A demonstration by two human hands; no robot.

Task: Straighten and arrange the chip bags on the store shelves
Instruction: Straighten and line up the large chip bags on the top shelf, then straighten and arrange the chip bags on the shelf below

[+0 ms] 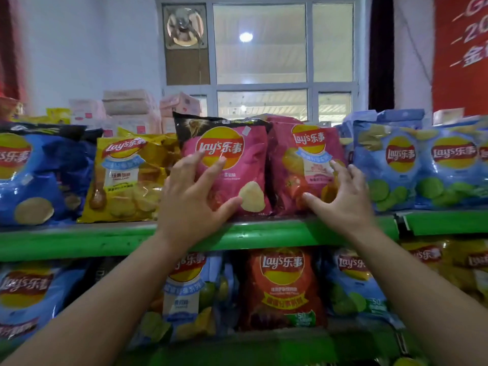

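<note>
On the top green shelf (pixel 79 241) stand Lay's chip bags in a row. My left hand (pixel 192 196) lies with fingers spread on the front of a pink bag with a black top (pixel 237 154), at its lower left. My right hand (pixel 340 196) rests with fingers spread on the lower right of a dark pink tomato bag (pixel 298 165) beside it. Neither hand has closed around a bag. A yellow bag (pixel 126 178) leans to the left of them, and a dark blue bag (pixel 39 175) stands further left. Light blue bags (pixel 390 165) stand to the right.
The lower shelf holds more bags: blue (pixel 29 294), light blue with yellow chips (pixel 190 299), red (pixel 282 286), light blue lime (pixel 353 283) and yellow (pixel 454 262). Pink cartons (pixel 132 107) are stacked behind the top row. A window (pixel 261 48) and a red banner (pixel 462 48) are behind.
</note>
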